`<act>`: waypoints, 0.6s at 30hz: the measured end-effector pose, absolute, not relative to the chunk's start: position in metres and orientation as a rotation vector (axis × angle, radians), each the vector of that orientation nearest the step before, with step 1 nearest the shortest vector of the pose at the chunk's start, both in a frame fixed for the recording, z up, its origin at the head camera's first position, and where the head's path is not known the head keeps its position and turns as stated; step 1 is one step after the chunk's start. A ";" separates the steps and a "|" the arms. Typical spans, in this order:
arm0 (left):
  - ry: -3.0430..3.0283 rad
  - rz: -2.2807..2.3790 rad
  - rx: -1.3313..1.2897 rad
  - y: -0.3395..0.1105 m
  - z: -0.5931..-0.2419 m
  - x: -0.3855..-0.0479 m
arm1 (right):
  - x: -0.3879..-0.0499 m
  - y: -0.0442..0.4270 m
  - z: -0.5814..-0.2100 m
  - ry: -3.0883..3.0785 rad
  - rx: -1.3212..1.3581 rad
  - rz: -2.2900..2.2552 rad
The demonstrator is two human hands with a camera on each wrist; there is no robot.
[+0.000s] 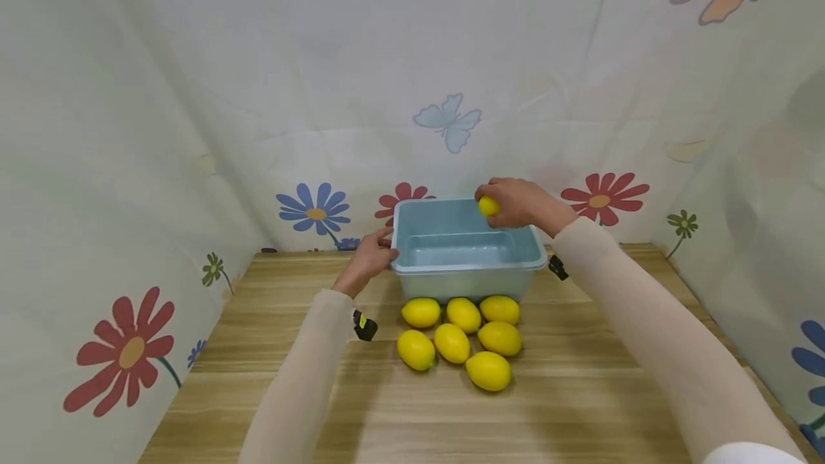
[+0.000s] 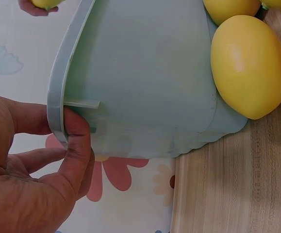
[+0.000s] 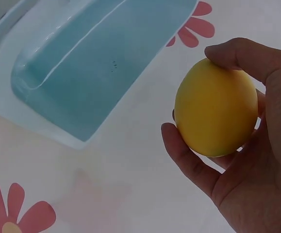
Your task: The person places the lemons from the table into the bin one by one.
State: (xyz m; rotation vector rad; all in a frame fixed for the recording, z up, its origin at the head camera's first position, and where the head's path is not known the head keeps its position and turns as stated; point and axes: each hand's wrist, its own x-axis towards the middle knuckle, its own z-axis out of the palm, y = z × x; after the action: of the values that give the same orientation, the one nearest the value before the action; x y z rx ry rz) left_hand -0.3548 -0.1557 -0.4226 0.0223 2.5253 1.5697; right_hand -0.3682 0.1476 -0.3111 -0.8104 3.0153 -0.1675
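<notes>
So the right hand (image 1: pixel 518 203) has its fingers and thumb wrapped round a lemon (image 1: pixel 488 206), held up around the back rim of a light blue bin (image 1: pixel 470 283), toward the right end. Can't tell if it's over the opening or just past the rim. In the right wrist view its long axis runs roughly up and down, with a slight greenish tinge at the bottom end.

Left hand (image 1: pixel 372 256) is pinched on the rim at the bin's left end. The bin sits open side up on the worktop (image 1: pixel 258 349), long axis left to right.

Seven loose lemons (image 1: pixel 452 343) are bunched just in front of it, all lying on their sides. The back-left one (image 1: pixel 421 312) and back-right one (image 1: pixel 499 309) lie pretty much sideways, while the front-left one (image 1: pixel 415 349) slants, greenish end toward the lower right. Flowery backdrop (image 1: pixel 361 56) behind everything.
</notes>
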 end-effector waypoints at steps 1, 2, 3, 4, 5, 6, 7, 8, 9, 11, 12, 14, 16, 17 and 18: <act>2.524 1.571 0.026 -0.156 -0.422 -0.355 | -0.371 0.147 -0.312 3.007 -0.803 -0.166; 2.523 1.575 0.026 -0.156 -0.422 -0.355 | -0.373 0.147 -0.312 3.001 -0.799 -0.165; 2.525 1.574 0.030 -0.156 -0.422 -0.355 | -0.375 0.147 -0.313 2.996 -0.792 -0.164; 2.522 1.577 0.038 -0.156 -0.422 -0.355 | -0.377 0.147 -0.313 2.991 -0.785 -0.166; 2.521 1.578 0.044 -0.156 -0.422 -0.355 | -0.379 0.146 -0.313 2.986 -0.780 -0.169; 2.518 1.580 0.047 -0.156 -0.423 -0.355 | -0.381 0.146 -0.313 2.981 -0.775 -0.170; 2.515 1.584 0.055 -0.156 -0.423 -0.355 | -0.383 0.146 -0.313 2.974 -0.770 -0.171; 2.513 1.585 0.057 -0.156 -0.423 -0.356 | -0.385 0.145 -0.313 2.967 -0.768 -0.171; 2.510 1.586 0.062 -0.156 -0.423 -0.356 | -0.387 0.145 -0.314 2.960 -0.764 -0.171; 2.509 1.587 0.070 -0.157 -0.423 -0.356 | -0.392 0.144 -0.315 2.940 -0.762 -0.165; 2.508 1.587 0.070 -0.157 -0.423 -0.357 | -0.394 0.144 -0.316 2.930 -0.765 -0.159; 2.510 1.581 0.069 -0.156 -0.422 -0.356 | -0.399 0.143 -0.319 2.902 -0.766 -0.156; 2.513 1.577 0.069 -0.156 -0.422 -0.356 | -0.404 0.142 -0.321 2.875 -0.753 -0.160; 2.514 1.574 0.065 -0.156 -0.422 -0.356 | -0.405 0.141 -0.322 2.862 -0.745 -0.167; 2.514 1.573 0.058 -0.156 -0.422 -0.356 | -0.407 0.140 -0.322 2.850 -0.735 -0.173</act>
State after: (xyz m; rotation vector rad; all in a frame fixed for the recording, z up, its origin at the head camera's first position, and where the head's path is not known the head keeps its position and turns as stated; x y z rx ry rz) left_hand -0.3555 -0.1564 -0.4219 0.0584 2.5137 1.5726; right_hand -0.4068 0.1402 -0.3225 -0.7353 2.8499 -0.1730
